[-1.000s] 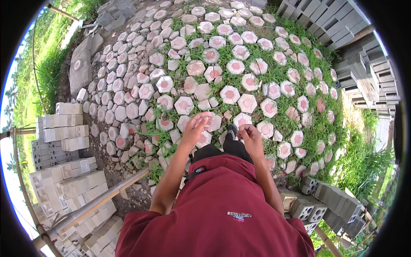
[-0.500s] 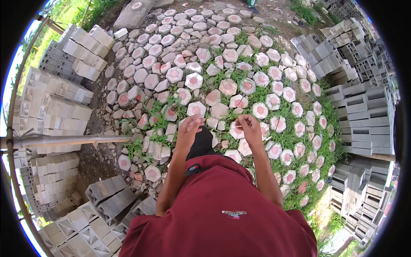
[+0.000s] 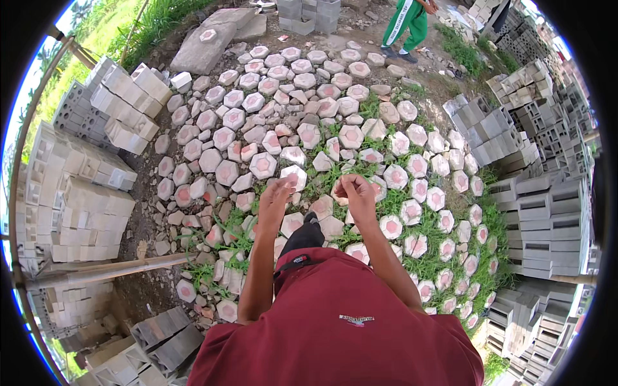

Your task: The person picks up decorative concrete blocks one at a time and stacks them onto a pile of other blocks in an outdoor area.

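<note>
My left hand (image 3: 277, 192) is raised in front of my body, its fingertips brought together in a pinch. Level with it, a short gap away, my right hand (image 3: 356, 192) is also closed, with thumb and fingers curled together. Whatever either hand may hold is too small or hidden to make out. Below both hands lie many hexagonal concrete paving blocks (image 3: 262, 165) with pinkish centres, set loosely over soil and grass. My dark shoe (image 3: 311, 217) shows on the ground between my forearms.
Stacked concrete blocks (image 3: 96, 212) line the left, and more hollow blocks (image 3: 541, 212) the right. A bamboo pole (image 3: 122, 270) juts in from the left. Flat slabs (image 3: 205, 45) lie far left. Another person in green trousers (image 3: 412, 29) stands at the far side. Rubble and grass make uneven footing.
The view now takes in more of the far ground, including the person in green trousers and grey blocks. My shoe has come into sight. Both hands stay raised and closed.
</note>
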`<state>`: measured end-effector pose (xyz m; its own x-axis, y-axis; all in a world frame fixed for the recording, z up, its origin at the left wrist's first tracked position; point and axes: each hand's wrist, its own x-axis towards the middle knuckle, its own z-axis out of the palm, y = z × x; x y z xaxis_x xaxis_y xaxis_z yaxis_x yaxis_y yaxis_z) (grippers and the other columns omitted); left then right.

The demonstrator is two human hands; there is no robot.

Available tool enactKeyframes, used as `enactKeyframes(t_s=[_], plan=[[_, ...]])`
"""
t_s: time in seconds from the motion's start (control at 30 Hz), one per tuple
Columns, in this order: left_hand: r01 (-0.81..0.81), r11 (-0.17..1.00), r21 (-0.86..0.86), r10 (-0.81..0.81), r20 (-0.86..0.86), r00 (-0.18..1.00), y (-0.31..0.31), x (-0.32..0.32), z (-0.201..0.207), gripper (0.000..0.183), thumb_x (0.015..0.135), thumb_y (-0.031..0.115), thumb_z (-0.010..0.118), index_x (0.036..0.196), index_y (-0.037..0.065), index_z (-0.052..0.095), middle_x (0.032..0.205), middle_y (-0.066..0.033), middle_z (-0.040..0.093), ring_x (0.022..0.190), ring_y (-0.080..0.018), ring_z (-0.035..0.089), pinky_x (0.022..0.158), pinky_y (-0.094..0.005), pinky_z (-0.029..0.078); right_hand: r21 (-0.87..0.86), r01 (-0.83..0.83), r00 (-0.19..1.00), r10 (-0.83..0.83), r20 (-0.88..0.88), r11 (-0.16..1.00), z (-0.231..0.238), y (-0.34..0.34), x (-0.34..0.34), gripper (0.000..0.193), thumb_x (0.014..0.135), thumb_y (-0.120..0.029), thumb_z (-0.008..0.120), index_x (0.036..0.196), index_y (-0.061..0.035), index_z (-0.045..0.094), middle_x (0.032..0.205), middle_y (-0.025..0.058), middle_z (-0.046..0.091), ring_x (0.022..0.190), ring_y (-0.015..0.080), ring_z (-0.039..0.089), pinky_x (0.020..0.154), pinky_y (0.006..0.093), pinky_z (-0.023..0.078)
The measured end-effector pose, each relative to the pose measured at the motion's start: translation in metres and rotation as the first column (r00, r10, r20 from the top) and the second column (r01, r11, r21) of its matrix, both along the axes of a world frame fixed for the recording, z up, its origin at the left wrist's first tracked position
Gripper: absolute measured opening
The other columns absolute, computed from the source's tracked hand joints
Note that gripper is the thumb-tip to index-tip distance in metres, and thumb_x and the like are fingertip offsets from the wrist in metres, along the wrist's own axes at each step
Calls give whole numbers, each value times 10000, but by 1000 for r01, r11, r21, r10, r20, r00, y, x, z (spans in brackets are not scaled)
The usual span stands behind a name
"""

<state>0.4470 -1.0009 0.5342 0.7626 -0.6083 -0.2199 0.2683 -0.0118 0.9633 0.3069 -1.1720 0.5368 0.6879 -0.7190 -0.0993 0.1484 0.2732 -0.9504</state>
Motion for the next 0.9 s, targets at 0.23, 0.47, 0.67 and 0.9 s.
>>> enactKeyframes(t_s=[0.23, 0.47, 0.67, 0.9], plan=[[122, 987, 106, -129, 68, 989, -96, 108, 27, 295, 953, 221, 561, 1149, 1, 570, 1080, -77, 656, 928, -110, 589, 787, -255, 469, -81, -132, 974, 115, -193, 988, -1, -81, 86, 156, 947, -150, 563, 970, 1, 597, 820, 32, 649, 748, 79, 603, 677, 216, 486], [110, 980, 167, -108, -18, 994, -154, 189, -18, 292, 951, 225, 567, 1139, 2, 571, 1061, -68, 661, 930, -113, 598, 777, -252, 471, 98, -149, 915, 174, -363, 984, -34, -158, 168, 159, 930, -167, 583, 968, -14, 606, 827, 25, 649, 742, 76, 601, 678, 222, 491], [18, 973, 229, 4, -94, 996, -221, 263, -50, 274, 949, 221, 559, 1141, 28, 588, 1070, -62, 662, 935, -140, 611, 776, -284, 486, 155, -312, 871, 347, -347, 937, -58, -251, 285, 180, 912, -183, 611, 968, -12, 608, 825, 24, 643, 728, 81, 599, 660, 230, 491], [-6, 983, 185, -2, 44, 999, -350, 389, 14, 308, 963, 245, 544, 1175, 22, 564, 1107, -63, 646, 1001, -136, 598, 837, -287, 466, 37, -404, 869, 396, -297, 914, 4, -376, 439, 198, 910, -164, 605, 993, 16, 611, 861, 47, 655, 742, 89, 600, 683, 233, 489]])
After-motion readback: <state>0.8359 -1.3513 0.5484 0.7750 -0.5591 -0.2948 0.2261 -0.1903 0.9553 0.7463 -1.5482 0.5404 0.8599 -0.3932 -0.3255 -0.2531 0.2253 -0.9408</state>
